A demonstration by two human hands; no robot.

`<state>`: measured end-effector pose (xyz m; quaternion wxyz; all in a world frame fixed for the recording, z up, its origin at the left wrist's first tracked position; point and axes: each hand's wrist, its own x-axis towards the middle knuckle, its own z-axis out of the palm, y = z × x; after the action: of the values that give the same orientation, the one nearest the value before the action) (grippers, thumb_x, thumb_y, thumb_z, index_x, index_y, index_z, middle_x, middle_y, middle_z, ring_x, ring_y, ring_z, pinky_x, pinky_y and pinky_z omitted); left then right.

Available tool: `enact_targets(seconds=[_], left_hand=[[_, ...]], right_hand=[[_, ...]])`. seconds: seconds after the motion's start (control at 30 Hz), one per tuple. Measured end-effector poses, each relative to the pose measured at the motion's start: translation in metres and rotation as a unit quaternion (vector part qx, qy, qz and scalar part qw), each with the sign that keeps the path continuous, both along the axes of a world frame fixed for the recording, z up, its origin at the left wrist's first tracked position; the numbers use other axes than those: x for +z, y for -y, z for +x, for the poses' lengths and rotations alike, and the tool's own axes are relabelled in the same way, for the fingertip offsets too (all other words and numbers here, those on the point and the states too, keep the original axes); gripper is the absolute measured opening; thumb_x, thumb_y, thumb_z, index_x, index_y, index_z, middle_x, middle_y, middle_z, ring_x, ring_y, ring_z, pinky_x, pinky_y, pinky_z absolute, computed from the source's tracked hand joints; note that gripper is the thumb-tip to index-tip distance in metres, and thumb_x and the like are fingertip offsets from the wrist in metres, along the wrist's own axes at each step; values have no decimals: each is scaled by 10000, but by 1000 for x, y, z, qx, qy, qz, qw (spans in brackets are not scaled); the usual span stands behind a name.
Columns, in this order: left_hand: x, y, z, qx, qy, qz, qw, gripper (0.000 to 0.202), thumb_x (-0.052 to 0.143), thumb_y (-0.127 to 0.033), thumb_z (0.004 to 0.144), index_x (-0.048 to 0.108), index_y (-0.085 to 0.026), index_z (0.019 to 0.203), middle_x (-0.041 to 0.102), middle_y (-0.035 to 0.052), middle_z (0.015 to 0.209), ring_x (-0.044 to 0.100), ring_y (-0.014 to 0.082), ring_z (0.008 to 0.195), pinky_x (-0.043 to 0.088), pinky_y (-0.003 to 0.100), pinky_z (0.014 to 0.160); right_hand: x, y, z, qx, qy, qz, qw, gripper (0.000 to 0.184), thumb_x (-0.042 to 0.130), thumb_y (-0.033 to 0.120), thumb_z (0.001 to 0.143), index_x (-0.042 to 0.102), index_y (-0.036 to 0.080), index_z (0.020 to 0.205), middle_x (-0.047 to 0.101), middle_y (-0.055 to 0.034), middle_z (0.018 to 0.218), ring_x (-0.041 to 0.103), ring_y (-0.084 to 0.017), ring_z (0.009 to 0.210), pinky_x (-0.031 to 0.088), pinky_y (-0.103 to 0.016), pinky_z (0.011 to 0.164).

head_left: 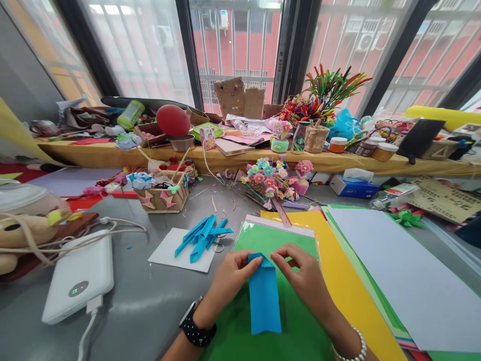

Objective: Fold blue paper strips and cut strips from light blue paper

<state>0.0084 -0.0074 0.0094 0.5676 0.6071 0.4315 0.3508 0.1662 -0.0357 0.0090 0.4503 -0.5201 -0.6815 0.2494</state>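
Observation:
A blue paper strip (264, 297) lies lengthwise on a green sheet (278, 240) in front of me. My left hand (230, 277), with a black watch at the wrist, pinches the strip's top left corner. Fingers of my right hand (300, 273), which wears a bead bracelet, pinch the top right corner. Both top corners are folded in toward the middle. A pile of folded blue paper pieces (203, 236) rests on a white card (180, 253) to the left, with scissor handles beneath them.
Yellow (338, 260), green and white sheets (406, 271) are stacked at the right. A white power bank (78, 281) with cable lies at the left. Paper flowers (268, 180), a cardboard basket (163, 195), a tissue box (353, 186) and craft clutter fill the back and the window ledge.

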Motion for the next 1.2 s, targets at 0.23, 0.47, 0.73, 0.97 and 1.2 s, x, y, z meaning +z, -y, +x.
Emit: enact_targets(seconds=[0.23,0.47,0.73,0.97,1.2], left_hand=[[0,0,1,-4,-32,4,999,265,558,-391,680,571,-132,627,438,-38,534,379,101,523,284,204,477],[-7,-1,4,-8,0,-67,998,332,600,-462,627,518,-141,614,430,-49,543,384,98,534,298,204,489],[-4,0,3,-17,-9,-70,997,343,597,-458,629,490,-137,569,403,-50,538,339,87,524,272,200,482],[-6,1,-1,-105,-9,-80,991,318,583,-437,670,592,-121,700,491,-24,611,402,103,573,306,199,518],[-8,1,-1,-118,-38,-73,990,320,575,-425,681,548,-119,594,405,-47,548,334,76,521,250,177,458]], right_hand=[[-2,-4,4,36,-25,-132,990,175,553,303,748,580,158,655,583,-9,628,544,-132,604,420,-207,497],[-2,-2,1,29,-93,-175,980,228,538,366,748,555,154,666,533,-4,612,494,-121,570,368,-200,444],[-3,-5,2,77,-148,-197,966,239,535,382,742,510,166,642,478,21,581,472,-110,549,379,-192,433],[-6,-8,4,114,-193,-209,952,283,485,415,780,497,165,648,462,39,545,449,-84,484,368,-188,442],[-6,-8,4,93,-180,-233,951,296,536,425,739,538,151,628,448,43,509,422,-82,474,330,-188,433]])
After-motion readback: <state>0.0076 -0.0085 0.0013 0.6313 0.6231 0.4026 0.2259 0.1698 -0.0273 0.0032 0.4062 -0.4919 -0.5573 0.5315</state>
